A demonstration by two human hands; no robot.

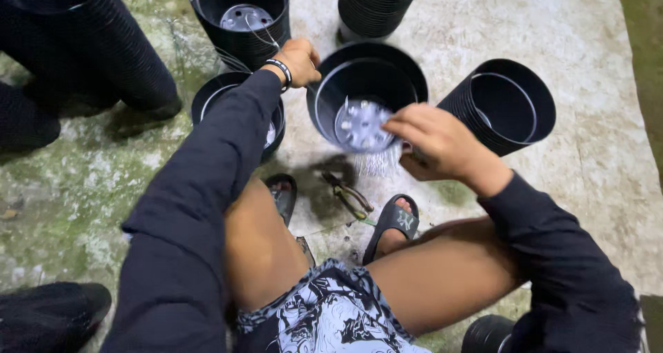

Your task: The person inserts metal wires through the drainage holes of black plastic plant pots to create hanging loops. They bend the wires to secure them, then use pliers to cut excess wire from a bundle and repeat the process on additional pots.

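Patterned shorts (324, 318) and bare knees nearest, at 6 o'clock, with a black sandal (392, 218) just above. Between the feet, pliers (349, 194) lying on the concrete floor (573, 42). At centre, black plastic pot (366, 91) tilted toward the camera, grey perforated disc (359, 125) showing at its bottom. Left hand (298, 60) at 11 o'clock of that pot, fingers closed on its rim. Right hand (435, 142) at 4 o'clock of it, fingertips pinched together at the disc's edge; cannot tell whether gripping the disc or the thin pale strands just below it. Stacks of black pots (501, 104) lying at 3 o'clock, more standing at 12 and 10 o'clock.
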